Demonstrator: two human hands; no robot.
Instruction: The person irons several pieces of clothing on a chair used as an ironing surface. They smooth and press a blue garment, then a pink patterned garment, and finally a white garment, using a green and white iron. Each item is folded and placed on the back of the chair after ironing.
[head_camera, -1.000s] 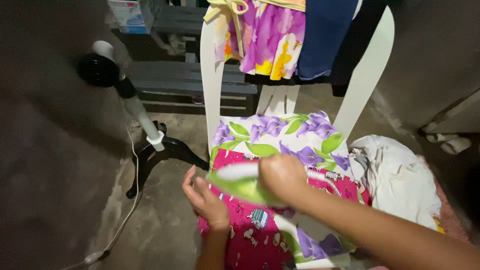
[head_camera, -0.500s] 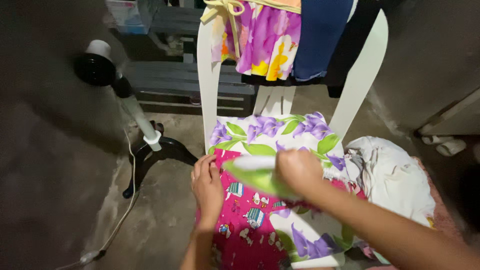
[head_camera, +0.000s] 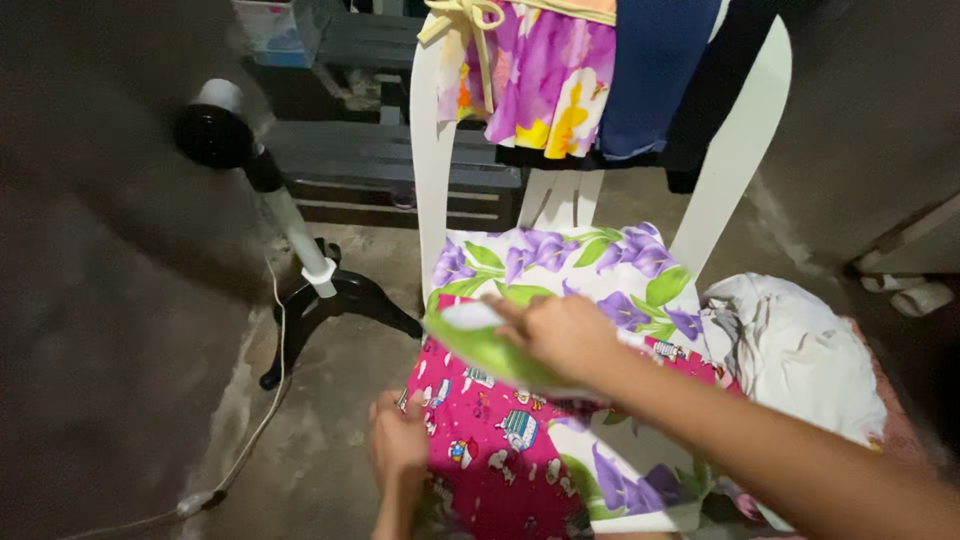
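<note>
Green iron (head_camera: 490, 350), right hand (head_camera: 565, 335) grip closed

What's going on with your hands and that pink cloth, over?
Left hand grips the pink cloth at its near edge. Right hand presses a green and white iron on it. White cloth heap beside, not in the way.

right hand (head_camera: 565, 335) palm-down, fingers closed in a grip, forearm angling in from lower right. left hand (head_camera: 398, 445) low, fingers curled, wrist coming straight up from bottom edge.
</note>
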